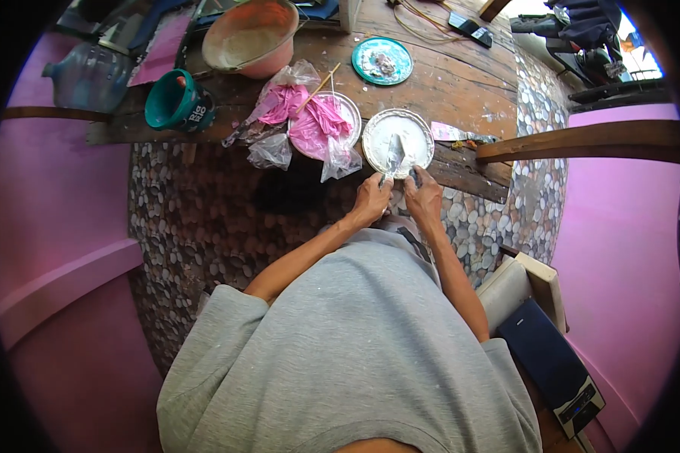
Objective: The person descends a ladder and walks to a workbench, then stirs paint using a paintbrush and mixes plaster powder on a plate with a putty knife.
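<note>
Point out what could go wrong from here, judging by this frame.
The white container sits near the front edge of the wooden table; with the left hand and right hand at its near side, an uneven push might tip it. The blade inside could flick white material over the rim. The clear plastic bag beside the container might get snagged.

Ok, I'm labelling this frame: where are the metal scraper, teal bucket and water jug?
Metal scraper [397, 152]: head view, on its blade.
Teal bucket [199, 110]: head view, outer wall.
Water jug [94, 81]: head view, mid-body.
</note>
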`<state>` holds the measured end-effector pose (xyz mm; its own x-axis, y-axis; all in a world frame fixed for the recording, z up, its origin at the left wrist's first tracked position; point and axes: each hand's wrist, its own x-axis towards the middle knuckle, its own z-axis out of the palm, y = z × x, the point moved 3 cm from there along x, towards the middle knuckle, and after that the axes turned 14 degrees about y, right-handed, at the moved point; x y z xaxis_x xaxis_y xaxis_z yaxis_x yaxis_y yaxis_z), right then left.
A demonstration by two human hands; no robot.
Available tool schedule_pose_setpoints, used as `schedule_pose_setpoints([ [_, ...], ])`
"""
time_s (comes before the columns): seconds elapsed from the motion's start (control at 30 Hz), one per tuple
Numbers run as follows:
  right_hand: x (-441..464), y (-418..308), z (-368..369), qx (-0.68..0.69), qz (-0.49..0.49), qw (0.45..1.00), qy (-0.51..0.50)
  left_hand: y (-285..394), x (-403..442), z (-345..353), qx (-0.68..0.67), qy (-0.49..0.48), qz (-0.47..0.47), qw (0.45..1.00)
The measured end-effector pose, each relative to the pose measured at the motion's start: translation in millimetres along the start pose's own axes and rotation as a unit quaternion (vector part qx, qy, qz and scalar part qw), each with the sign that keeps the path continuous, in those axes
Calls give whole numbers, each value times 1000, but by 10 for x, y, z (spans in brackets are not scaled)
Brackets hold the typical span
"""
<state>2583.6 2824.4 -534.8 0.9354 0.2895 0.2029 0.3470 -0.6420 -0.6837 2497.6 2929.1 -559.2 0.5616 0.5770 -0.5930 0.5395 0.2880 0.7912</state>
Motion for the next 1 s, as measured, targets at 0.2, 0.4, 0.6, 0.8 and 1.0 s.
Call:
schedule_pose_setpoints([
  [0.2,84,294,-184,-81,83,993,-19,-69,122,-72,-26,17,6,1000],
  [0.4,202,733,-55,-144,-34,988,-34,-141,233,-175,-112,21,-59,992],
  [0.6,251,905,15,-77,-75,994,-3,-122,294,-244,-135,24,-65,988],
  [0.8,132,1000,-140,-57,-63,996,-4,-48,305,-278,-4,79,12,997],
  [1.0,145,1037,-316,-73,-4,997,-9,-162,403,-208,-40,100,-22,994],
])
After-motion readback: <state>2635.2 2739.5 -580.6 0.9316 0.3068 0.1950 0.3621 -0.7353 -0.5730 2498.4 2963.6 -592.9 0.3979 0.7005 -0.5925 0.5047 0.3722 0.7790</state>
